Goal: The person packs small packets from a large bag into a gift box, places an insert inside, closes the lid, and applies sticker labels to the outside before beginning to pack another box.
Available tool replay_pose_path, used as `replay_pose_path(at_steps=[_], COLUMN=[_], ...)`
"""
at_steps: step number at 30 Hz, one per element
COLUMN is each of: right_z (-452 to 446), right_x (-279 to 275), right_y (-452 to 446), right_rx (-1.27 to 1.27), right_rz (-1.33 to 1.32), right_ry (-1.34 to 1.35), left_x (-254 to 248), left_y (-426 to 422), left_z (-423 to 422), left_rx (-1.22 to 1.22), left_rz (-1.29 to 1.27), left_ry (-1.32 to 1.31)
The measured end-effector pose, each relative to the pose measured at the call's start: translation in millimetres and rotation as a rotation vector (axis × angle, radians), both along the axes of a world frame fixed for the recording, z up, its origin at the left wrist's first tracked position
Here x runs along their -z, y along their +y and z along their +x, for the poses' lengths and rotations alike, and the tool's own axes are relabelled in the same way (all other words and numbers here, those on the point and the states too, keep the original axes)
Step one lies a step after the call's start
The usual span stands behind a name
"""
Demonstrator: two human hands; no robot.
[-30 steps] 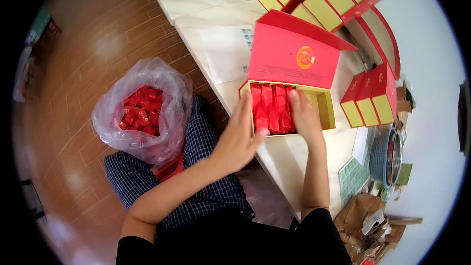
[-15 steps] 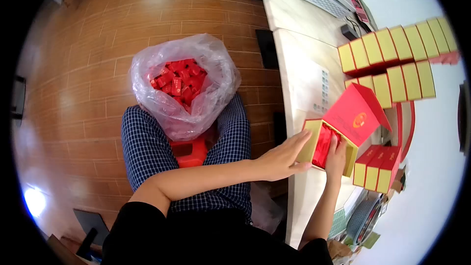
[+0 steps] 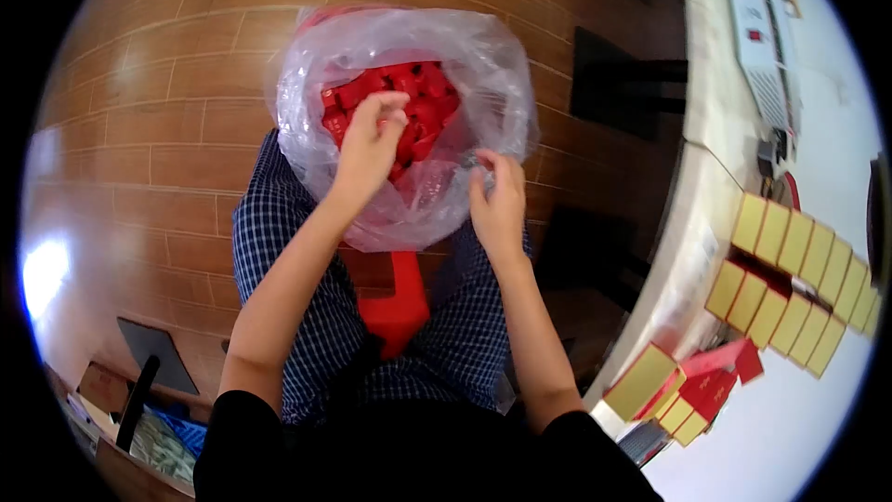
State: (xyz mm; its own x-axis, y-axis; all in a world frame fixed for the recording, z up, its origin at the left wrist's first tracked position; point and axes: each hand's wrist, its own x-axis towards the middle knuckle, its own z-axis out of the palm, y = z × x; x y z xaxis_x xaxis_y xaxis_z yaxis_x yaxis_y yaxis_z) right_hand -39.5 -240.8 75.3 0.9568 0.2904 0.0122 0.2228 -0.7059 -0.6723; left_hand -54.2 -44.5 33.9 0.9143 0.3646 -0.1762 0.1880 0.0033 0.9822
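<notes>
A clear plastic bag [image 3: 492, 65] stands open between the knees, with many small red packets [image 3: 429, 112] inside. My left hand [image 3: 372, 144] is over the packets, its fingers curled; whether it pinches anything is hidden. At the bag's near right rim is my right hand [image 3: 500, 204], thumb and fingers apart, beside the crumpled plastic. The open red and gold box [image 3: 643, 381] lies on the table at the lower right, away from both hands.
Rows of gold and red boxes [image 3: 790, 242] stand on the pale table [image 3: 692, 195] at the right. A white appliance [image 3: 757, 37] is at its far end. Below the bag is a red stool [image 3: 395, 311]. Black table legs [image 3: 632, 74] stand on the tiled floor.
Both hands have left the open box and moved left to the bag. The view has turned towards the bag, and the box now appears at the lower right.
</notes>
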Motion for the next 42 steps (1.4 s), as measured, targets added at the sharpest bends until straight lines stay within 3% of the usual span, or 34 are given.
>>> replay_pose_path(at_steps=[4, 7, 12, 17, 18, 20, 24, 26, 31, 36, 39, 40, 42], right_z=[63, 109, 187, 213, 211, 206, 177, 175, 155, 130, 118, 114, 105], right_x=[168, 240, 309, 414, 419, 418, 351, 292, 151, 81, 63, 58, 50], right_y=[25, 43, 66, 46, 49, 48, 56, 67, 74, 68, 81, 84, 92], right_rx=[-0.067, -0.048, -0.121, -0.454, -0.452, -0.437, -0.317, -0.043, 0.149, 0.153, 0.121, 0.092, 0.074], right_rz=[-0.136, -0.341, -0.507, -0.466, -0.468, -0.476, -0.294, -0.041, 0.397, 0.578, 0.476, 0.411, 0.333], right_ry=[0.164, 0.205, 0.42, 0.222, 0.299, 0.37, 0.389, 0.855, 1.236, 1.223, 1.118, 1.075, 0.967], left_x=[42, 45, 31, 39, 40, 42, 42, 46, 65, 57, 46, 43, 36], left_y=[46, 55, 67, 76, 77, 81, 75, 70, 61, 54, 45, 41, 35], left_z=[32, 54, 66, 65, 65, 65, 65, 59, 45, 47, 46, 42, 42], left_rx=[-0.119, -0.149, -0.213, -0.22, -0.215, -0.214, -0.245, -0.209, -0.15, -0.087, 0.334, 0.465, 0.454], left_rz=[-0.085, -0.132, -0.366, -0.445, -0.472, -0.504, -0.578, -0.535, -0.326, -0.397, -0.17, -0.071, -0.103], left_ry=[0.117, 0.165, 0.276, 0.342, 0.355, 0.369, 0.362, 0.365, 0.35, 0.373, 0.089, 0.177, 0.307])
